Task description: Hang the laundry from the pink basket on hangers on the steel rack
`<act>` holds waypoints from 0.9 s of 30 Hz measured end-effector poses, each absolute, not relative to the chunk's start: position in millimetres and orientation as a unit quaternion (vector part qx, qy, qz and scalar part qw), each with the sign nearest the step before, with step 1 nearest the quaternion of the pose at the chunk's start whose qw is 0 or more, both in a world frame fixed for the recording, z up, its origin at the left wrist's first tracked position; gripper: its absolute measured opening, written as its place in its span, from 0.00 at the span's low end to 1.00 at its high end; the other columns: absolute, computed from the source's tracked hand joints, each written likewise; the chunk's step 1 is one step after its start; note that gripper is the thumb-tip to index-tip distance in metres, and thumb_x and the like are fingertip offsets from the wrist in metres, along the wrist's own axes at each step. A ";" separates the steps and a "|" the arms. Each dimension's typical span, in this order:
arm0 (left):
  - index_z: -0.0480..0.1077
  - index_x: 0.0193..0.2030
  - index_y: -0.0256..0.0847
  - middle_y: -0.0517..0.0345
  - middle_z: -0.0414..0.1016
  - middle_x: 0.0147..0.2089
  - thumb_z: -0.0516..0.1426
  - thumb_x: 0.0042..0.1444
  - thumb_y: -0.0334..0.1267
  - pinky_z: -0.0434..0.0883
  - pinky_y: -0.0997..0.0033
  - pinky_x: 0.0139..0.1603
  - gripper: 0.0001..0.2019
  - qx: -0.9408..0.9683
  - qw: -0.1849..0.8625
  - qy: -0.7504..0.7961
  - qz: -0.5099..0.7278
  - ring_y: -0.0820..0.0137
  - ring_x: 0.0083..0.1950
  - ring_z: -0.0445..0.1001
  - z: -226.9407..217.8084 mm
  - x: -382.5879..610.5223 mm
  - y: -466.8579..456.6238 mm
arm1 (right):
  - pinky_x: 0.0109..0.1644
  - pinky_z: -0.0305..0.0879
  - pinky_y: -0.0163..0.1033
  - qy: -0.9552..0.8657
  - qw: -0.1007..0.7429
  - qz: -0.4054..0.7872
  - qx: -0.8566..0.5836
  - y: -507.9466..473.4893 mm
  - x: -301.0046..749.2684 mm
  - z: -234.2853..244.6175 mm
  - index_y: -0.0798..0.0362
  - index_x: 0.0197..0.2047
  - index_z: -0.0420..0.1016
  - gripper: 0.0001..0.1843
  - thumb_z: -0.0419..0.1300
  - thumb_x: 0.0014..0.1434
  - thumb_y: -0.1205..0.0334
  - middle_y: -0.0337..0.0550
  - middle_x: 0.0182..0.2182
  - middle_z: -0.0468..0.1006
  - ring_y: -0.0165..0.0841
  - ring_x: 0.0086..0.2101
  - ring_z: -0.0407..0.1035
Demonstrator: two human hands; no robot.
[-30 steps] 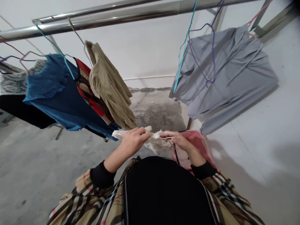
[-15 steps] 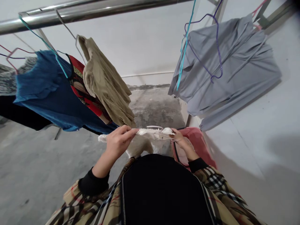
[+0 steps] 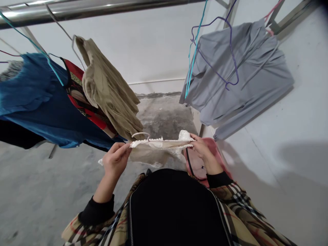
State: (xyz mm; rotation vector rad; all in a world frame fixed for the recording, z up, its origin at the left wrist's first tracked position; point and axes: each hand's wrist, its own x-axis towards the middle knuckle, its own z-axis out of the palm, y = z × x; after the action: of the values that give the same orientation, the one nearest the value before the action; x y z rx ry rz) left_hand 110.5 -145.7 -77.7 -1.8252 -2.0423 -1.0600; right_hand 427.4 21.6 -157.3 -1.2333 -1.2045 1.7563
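Note:
A white, lace-edged garment hangs stretched between my two hands in front of my body; its exact kind is hard to make out. Inside its top edge runs a pale hanger, whose hook curves up left of the middle. My left hand pinches the garment's left end, thumb and fingers pressed together. Closed round the right end is my right hand, close to a bunched white lace part. The fabric below the edge looks thin and partly see-through.
A metal rail crosses the top. From it hang a khaki garment, a blue top and a red patterned garment. Right are a grey garment, a purple hanger and a turquoise hanger. A pink basket stands below.
My left hand has moved left along the garment, spreading it wider. The hanger's hook now stands farther left and more upright. My view has shifted slightly to the right.

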 end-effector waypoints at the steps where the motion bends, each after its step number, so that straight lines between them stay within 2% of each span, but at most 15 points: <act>1: 0.79 0.41 0.46 0.59 0.75 0.33 0.59 0.59 0.38 0.66 0.79 0.29 0.08 -0.628 0.117 -0.692 -0.338 0.76 0.31 0.72 -79.9 110.7 -147.3 | 0.48 0.70 0.42 -0.470 0.351 0.649 -0.484 22.3 427.1 -156.1 0.54 0.53 0.74 0.32 0.59 0.40 0.67 0.48 0.51 0.77 0.39 0.46 0.73; 3: 0.79 0.42 0.48 0.59 0.75 0.33 0.59 0.59 0.37 0.63 0.79 0.27 0.08 -0.639 0.153 -0.694 -0.294 0.77 0.31 0.72 -85.2 112.1 -149.2 | 0.56 0.67 0.44 -0.509 0.380 0.594 -0.494 22.2 428.4 -153.4 0.53 0.57 0.71 0.34 0.58 0.43 0.67 0.47 0.56 0.73 0.39 0.53 0.69; 5: 0.79 0.42 0.48 0.60 0.75 0.32 0.59 0.59 0.37 0.61 0.80 0.26 0.08 -0.628 0.178 -0.704 -0.280 0.77 0.30 0.72 -90.9 113.3 -149.0 | 0.62 0.62 0.46 -0.579 0.363 0.546 -0.484 19.9 433.0 -149.1 0.52 0.62 0.66 0.36 0.58 0.47 0.67 0.47 0.61 0.68 0.39 0.58 0.64; 7: 0.79 0.41 0.46 0.60 0.75 0.32 0.59 0.59 0.37 0.61 0.80 0.26 0.07 -0.596 0.171 -0.719 -0.313 0.77 0.29 0.71 -95.9 112.2 -147.1 | 0.61 0.63 0.47 -0.671 0.266 0.524 -0.452 16.2 440.5 -141.9 0.53 0.64 0.63 0.38 0.61 0.48 0.65 0.51 0.61 0.67 0.40 0.56 0.66; 9: 0.79 0.40 0.43 0.60 0.74 0.31 0.59 0.59 0.38 0.64 0.79 0.28 0.07 -0.569 0.126 -0.723 -0.371 0.77 0.29 0.71 -99.8 108.0 -145.0 | 0.54 0.69 0.48 -0.742 0.156 0.499 -0.420 13.3 448.3 -131.6 0.54 0.66 0.60 0.40 0.63 0.50 0.60 0.54 0.59 0.68 0.40 0.48 0.72; 10: 0.78 0.39 0.42 0.60 0.73 0.31 0.59 0.58 0.38 0.65 0.78 0.29 0.07 -0.562 0.096 -0.719 -0.397 0.76 0.29 0.71 -101.1 104.9 -144.2 | 0.52 0.71 0.49 -0.765 0.132 0.470 -0.421 12.7 451.0 -125.5 0.53 0.67 0.59 0.41 0.64 0.52 0.58 0.55 0.60 0.67 0.40 0.46 0.73; 12: 0.78 0.39 0.42 0.60 0.73 0.31 0.59 0.58 0.38 0.67 0.77 0.31 0.07 -0.562 0.037 -0.703 -0.434 0.75 0.30 0.71 -102.1 97.8 -143.3 | 0.55 0.69 0.52 -0.801 0.156 0.370 -0.443 13.9 451.6 -113.4 0.48 0.68 0.56 0.41 0.64 0.54 0.54 0.54 0.63 0.62 0.42 0.50 0.71; 14: 0.78 0.38 0.41 0.60 0.73 0.31 0.59 0.57 0.37 0.68 0.76 0.32 0.06 -0.569 -0.006 -0.685 -0.455 0.75 0.30 0.71 -101.2 91.2 -142.6 | 0.62 0.60 0.57 -0.836 0.200 0.255 -0.443 17.1 444.1 -103.9 0.44 0.69 0.55 0.40 0.63 0.55 0.52 0.52 0.66 0.56 0.47 0.59 0.61; 16: 0.77 0.37 0.41 0.59 0.72 0.31 0.60 0.56 0.38 0.67 0.76 0.31 0.06 -0.574 -0.036 -0.671 -0.467 0.75 0.30 0.70 -99.0 86.7 -141.4 | 0.65 0.54 0.59 -0.874 0.201 0.184 -0.402 20.3 429.6 -99.7 0.44 0.68 0.57 0.39 0.63 0.56 0.51 0.51 0.67 0.56 0.50 0.64 0.53; 17: 0.77 0.37 0.41 0.59 0.72 0.30 0.60 0.56 0.38 0.67 0.76 0.30 0.06 -0.575 -0.049 -0.666 -0.473 0.75 0.30 0.70 -97.6 85.3 -140.5 | 0.64 0.54 0.59 -0.890 0.194 0.167 -0.378 21.5 421.0 -99.7 0.45 0.68 0.58 0.37 0.63 0.57 0.51 0.52 0.66 0.56 0.50 0.64 0.52; 19: 0.77 0.37 0.41 0.58 0.72 0.30 0.60 0.56 0.38 0.67 0.76 0.30 0.06 -0.575 -0.069 -0.657 -0.483 0.75 0.29 0.70 -94.1 83.6 -138.3 | 0.63 0.56 0.58 -0.908 0.192 0.151 -0.341 22.8 404.7 -102.9 0.46 0.67 0.61 0.32 0.60 0.61 0.52 0.53 0.64 0.60 0.49 0.62 0.55; 22: 0.77 0.36 0.41 0.58 0.72 0.29 0.60 0.56 0.39 0.68 0.75 0.29 0.07 -0.578 -0.088 -0.642 -0.495 0.74 0.29 0.70 -87.5 81.4 -135.7 | 0.58 0.61 0.53 -0.901 0.249 0.154 -0.319 23.0 390.0 -109.2 0.48 0.62 0.68 0.23 0.52 0.66 0.53 0.52 0.55 0.72 0.44 0.55 0.65; 25: 0.78 0.36 0.41 0.57 0.73 0.29 0.60 0.56 0.40 0.68 0.75 0.29 0.07 -0.588 -0.096 -0.627 -0.503 0.74 0.29 0.70 -80.1 76.7 -135.4 | 0.51 0.65 0.48 -0.889 0.313 0.174 -0.285 22.1 388.0 -110.1 0.48 0.56 0.74 0.20 0.48 0.68 0.55 0.49 0.43 0.79 0.39 0.44 0.70; 27: 0.78 0.36 0.40 0.57 0.72 0.29 0.60 0.56 0.39 0.67 0.76 0.28 0.06 -0.602 -0.101 -0.610 -0.506 0.74 0.29 0.70 -76.8 72.5 -136.2 | 0.46 0.67 0.45 -0.886 0.343 0.187 -0.250 20.3 388.5 -107.0 0.49 0.53 0.76 0.19 0.48 0.68 0.56 0.48 0.40 0.80 0.38 0.40 0.71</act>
State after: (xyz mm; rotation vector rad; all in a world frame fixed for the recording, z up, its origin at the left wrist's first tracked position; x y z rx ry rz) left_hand 72.5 -136.2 -76.8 -2.0219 -2.0485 -1.7015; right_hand 388.5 20.3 -107.0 -0.6487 -2.3027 0.4851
